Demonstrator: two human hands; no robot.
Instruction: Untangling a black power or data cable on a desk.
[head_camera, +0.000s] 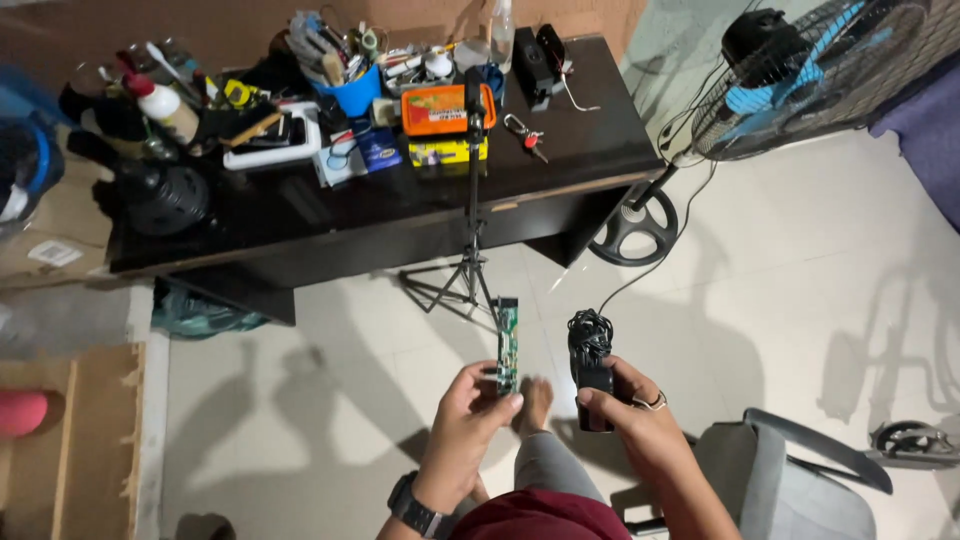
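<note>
1. Gripping a long, narrow green circuit board (507, 345) by its lower end, the left hand (468, 420) keeps it upright over the pale tiled floor (800, 270), fingers and thumb closed around its edges.
2. Just to its right, the right hand (632, 415) is clenched around a black power adapter block (592, 385) with its black cord wound in a bundle on top; a ring shows on one finger.
3. A dark watch (415, 510) sits on the left wrist, and a bare foot (535, 400) shows between the two hands.
4. A black tripod stand (472, 240) rises from the floor just beyond the board.
5. Behind it stands a dark wooden desk (400, 200) crowded with tools, an orange case (445, 108), a blue cup (355, 92) and keys (528, 135).
6. A standing fan with blue blades (800, 75) is at the upper right, and a grey chair (790, 470) at the lower right.
</note>
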